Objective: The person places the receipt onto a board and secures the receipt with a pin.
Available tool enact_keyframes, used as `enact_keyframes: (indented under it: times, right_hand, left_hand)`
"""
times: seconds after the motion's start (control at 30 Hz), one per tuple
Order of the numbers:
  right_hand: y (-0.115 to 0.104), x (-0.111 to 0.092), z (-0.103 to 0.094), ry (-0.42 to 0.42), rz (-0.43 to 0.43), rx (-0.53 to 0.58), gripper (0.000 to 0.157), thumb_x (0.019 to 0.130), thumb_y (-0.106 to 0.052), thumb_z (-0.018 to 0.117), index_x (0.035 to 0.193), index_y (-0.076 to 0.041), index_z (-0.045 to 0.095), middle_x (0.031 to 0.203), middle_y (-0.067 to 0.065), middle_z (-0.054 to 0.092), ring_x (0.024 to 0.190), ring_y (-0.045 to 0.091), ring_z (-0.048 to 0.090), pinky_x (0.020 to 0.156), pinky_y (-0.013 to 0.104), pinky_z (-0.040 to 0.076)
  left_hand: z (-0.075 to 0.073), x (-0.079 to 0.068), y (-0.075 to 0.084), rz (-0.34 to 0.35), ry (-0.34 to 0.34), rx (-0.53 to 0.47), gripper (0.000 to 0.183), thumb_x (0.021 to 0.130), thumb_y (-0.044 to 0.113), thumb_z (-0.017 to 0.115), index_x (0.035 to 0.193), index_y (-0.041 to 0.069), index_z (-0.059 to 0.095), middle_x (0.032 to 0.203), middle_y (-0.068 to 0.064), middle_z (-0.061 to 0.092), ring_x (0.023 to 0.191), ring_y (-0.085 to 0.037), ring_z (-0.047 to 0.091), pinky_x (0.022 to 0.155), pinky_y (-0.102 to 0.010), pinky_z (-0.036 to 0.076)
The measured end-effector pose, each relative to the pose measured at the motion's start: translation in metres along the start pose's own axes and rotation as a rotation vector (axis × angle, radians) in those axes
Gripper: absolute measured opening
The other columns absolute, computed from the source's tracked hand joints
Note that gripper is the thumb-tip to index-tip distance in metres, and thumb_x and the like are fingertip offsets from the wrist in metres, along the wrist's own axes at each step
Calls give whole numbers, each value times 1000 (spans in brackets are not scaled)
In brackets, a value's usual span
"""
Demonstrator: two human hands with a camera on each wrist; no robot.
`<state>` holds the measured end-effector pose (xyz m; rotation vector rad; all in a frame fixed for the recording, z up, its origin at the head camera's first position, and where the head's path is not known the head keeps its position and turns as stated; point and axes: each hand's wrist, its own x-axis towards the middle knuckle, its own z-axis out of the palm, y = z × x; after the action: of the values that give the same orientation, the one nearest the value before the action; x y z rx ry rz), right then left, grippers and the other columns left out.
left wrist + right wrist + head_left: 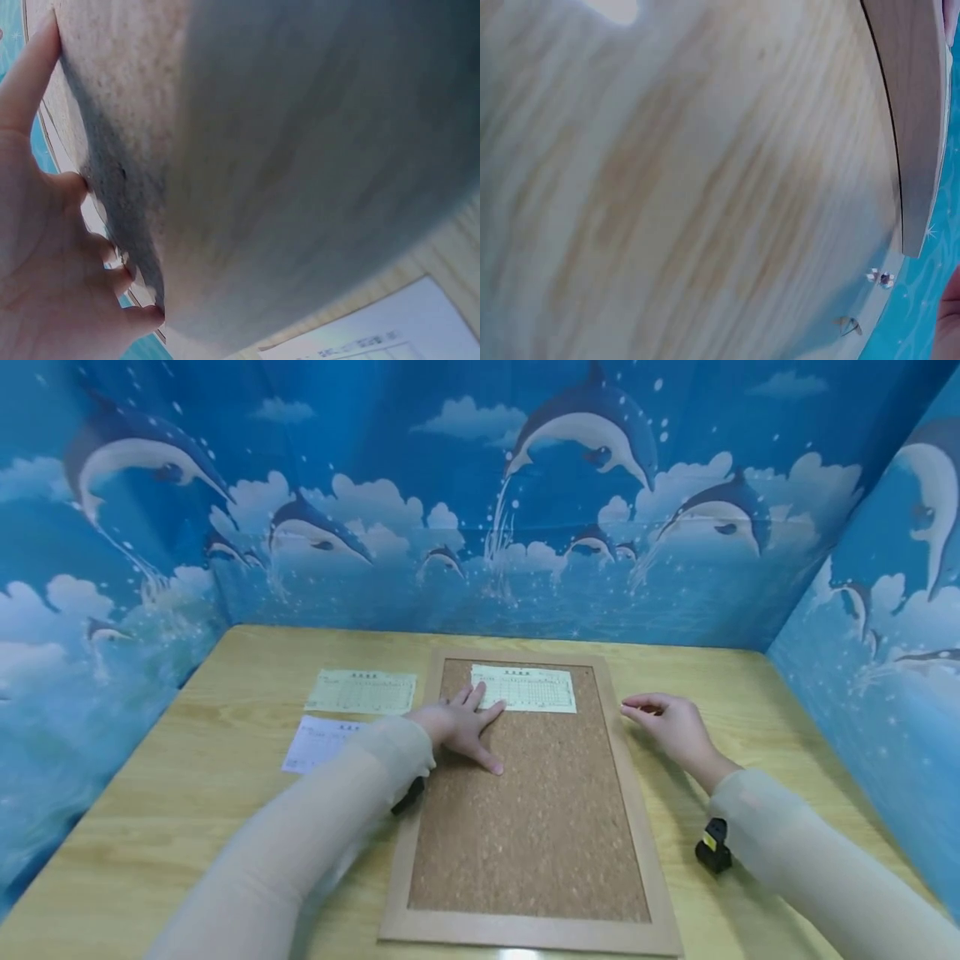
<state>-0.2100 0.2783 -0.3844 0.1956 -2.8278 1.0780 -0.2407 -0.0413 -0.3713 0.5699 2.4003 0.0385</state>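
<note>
My left hand [471, 727] lies with fingers spread on a framed cork board [540, 827]. Its fingertips touch the lower left part of a pale green printed slip [536, 689], which lies on the cork near the board's top. In the left wrist view the fingers [22, 90] reach over the cork. Just right of the wooden frame, my right hand [671, 727] has thumb and index finger together, pinching a tiny pin-like thing [623, 710] too small to make out well. Only an edge of that hand [949, 319] shows in the right wrist view.
Left of the board lie another green slip [362, 692] and a white slip [318, 745], partly covered by the left sleeve. Small clear pushpins [885, 280] sit on the table [705, 187] near the board's edge. Dolphin-print curtains [480, 577] enclose the table.
</note>
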Motion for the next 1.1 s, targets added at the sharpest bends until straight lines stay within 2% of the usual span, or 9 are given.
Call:
enact_keyframes:
  times: [0.2,0.33,0.47,0.67,1.0,1.1]
  right_hand:
    - [-7,3,6,-50,9,34,27,91,-23,63,107,-2,69,103,15,67,86,22,60,65,25,49]
    - [-15,8,8,-74,21,51,27,90,-22,63,107,-2,69,102,15,67,86,22,60,66,27,49]
    - [-17,11,7,-82,32,62,28,90,-23,64,107,-1,69,102,16,67,85,22,59,64,26,48]
    - [-18,18,6,-64,32,53,28,90,-23,63,108,-1,69,104,16,67,88,23,59,66,26,48]
    - [-30,26,18,-169,34,130,33,91,-25,63,113,-1,66,109,16,65,94,26,59,76,37,50]
    - [-33,28,21,-172,30,138,31,90,-23,63,112,-2,67,108,15,65,94,26,60,76,39,50]
  left_hand:
    - [-3,-13,3,16,27,17,109,71,76,55,149,32,-7,152,-8,-23,139,-27,-16,111,-49,6]
    - [-5,-13,0,14,14,-9,109,70,76,55,149,32,-7,152,-7,-23,139,-26,-16,111,-49,4]
    - [-3,-6,-3,8,3,-11,115,65,80,55,149,33,-8,152,-6,-23,139,-26,-16,110,-51,6]
    - [-5,-5,4,18,15,6,114,66,80,54,149,33,-7,153,-6,-22,139,-25,-15,110,-50,6]
    - [-5,-14,5,-7,13,5,110,69,76,57,149,33,-5,153,-7,-21,140,-27,-14,110,-51,7]
    - [-5,-16,5,-7,18,-4,110,69,75,58,149,33,-5,153,-7,-22,140,-28,-14,110,-52,7]
